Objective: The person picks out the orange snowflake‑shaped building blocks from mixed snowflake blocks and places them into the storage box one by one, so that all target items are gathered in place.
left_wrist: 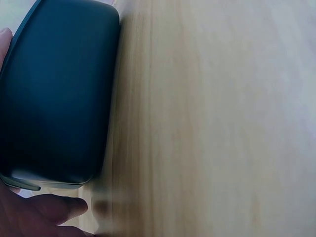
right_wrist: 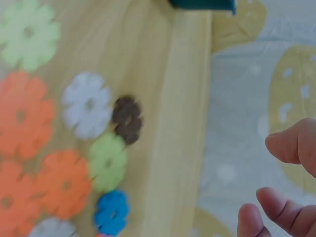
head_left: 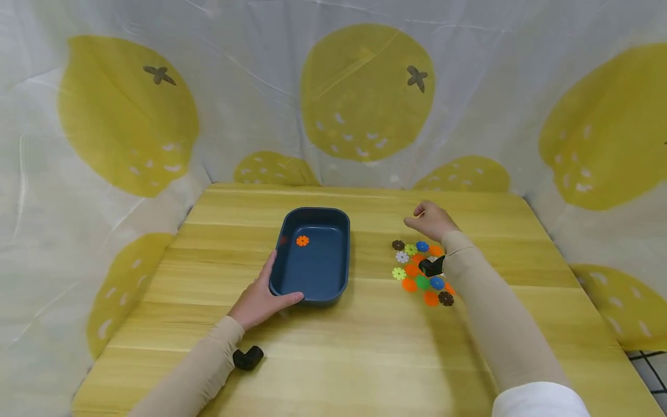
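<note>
A dark blue tray [head_left: 339,255] stands left of centre in the head view, with one orange flower-shaped disc [head_left: 303,241] lying in it. My left hand [head_left: 259,300] holds its near left corner, thumb along the near rim and fingers at the left side. The left wrist view shows the tray's outer wall [left_wrist: 59,94] close up beside that hand [left_wrist: 34,215]. To the tray's right, my right hand [head_left: 433,222] hovers just beyond a group of coloured discs [head_left: 422,282]. In the right wrist view, its thumb and fingers [right_wrist: 284,212] are bent and apart, with nothing between them.
The discs lie on a wooden table [head_left: 333,359], partly under the right forearm and its black wrist device [head_left: 431,267]. Another black device [head_left: 248,358] sits by the left wrist. Lemon-patterned cloth [head_left: 234,98] hangs behind and at both sides.
</note>
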`<state>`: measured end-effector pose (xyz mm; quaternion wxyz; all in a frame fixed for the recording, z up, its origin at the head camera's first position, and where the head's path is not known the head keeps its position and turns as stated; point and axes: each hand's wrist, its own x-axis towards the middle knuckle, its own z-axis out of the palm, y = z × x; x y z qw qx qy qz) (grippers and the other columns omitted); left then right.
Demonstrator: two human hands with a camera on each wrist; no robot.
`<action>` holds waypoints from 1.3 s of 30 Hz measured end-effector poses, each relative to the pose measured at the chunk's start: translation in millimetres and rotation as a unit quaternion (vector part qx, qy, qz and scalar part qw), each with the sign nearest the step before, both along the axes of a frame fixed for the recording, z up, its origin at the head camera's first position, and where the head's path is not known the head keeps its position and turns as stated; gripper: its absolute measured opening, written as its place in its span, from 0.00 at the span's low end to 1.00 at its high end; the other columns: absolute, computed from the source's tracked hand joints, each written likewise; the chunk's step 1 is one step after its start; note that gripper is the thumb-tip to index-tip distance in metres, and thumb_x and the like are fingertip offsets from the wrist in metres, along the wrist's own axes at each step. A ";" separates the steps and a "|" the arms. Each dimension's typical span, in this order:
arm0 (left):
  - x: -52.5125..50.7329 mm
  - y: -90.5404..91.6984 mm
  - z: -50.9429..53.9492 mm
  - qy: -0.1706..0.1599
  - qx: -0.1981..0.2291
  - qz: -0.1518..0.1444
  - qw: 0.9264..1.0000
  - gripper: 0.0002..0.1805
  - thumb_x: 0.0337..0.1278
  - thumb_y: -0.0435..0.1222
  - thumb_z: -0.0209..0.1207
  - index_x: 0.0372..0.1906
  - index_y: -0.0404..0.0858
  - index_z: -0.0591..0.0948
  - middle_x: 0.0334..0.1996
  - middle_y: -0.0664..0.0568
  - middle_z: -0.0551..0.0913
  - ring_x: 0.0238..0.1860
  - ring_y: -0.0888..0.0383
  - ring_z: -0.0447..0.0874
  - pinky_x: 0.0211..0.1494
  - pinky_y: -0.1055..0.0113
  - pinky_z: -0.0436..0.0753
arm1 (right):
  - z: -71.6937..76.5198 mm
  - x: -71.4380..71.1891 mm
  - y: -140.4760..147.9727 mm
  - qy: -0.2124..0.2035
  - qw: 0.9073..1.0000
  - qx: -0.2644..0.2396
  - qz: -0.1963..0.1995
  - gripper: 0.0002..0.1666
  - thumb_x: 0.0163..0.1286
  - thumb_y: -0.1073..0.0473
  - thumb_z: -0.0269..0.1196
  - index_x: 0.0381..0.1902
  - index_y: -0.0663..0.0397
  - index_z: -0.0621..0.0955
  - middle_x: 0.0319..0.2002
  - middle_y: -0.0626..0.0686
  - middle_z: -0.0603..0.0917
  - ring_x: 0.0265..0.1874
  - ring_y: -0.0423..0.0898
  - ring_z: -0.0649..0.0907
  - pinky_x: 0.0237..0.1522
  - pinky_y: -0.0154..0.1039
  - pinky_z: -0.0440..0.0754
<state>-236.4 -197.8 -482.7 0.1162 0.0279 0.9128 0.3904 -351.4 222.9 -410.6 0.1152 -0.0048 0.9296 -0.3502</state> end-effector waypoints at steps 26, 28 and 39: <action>-4.3 -1.9 5.4 -0.013 -0.012 -0.005 1.000 0.70 0.48 0.67 0.69 0.82 0.58 0.32 0.81 0.33 0.49 0.76 0.29 0.60 0.72 0.32 0.67 | -56.5 26.6 55.0 -0.056 0.997 0.035 -0.048 0.31 0.72 0.43 0.62 0.55 0.65 0.72 0.48 0.61 0.76 0.41 0.53 0.74 0.40 0.40 0.74; -4.1 -1.8 5.2 -0.013 -0.013 -0.006 1.000 0.70 0.47 0.67 0.68 0.82 0.57 0.31 0.81 0.33 0.49 0.76 0.29 0.60 0.72 0.32 0.67 | -57.9 26.9 55.1 -0.056 0.997 0.037 -0.047 0.32 0.71 0.43 0.62 0.55 0.66 0.72 0.49 0.61 0.76 0.42 0.53 0.74 0.41 0.40 0.74; -1.8 -1.5 4.1 -0.012 -0.020 -0.010 1.000 0.70 0.48 0.68 0.68 0.82 0.58 0.31 0.80 0.32 0.51 0.74 0.28 0.62 0.70 0.32 0.69 | -62.6 28.5 54.4 -0.053 0.996 0.045 -0.054 0.29 0.71 0.45 0.65 0.52 0.66 0.74 0.48 0.61 0.78 0.38 0.50 0.76 0.39 0.39 0.75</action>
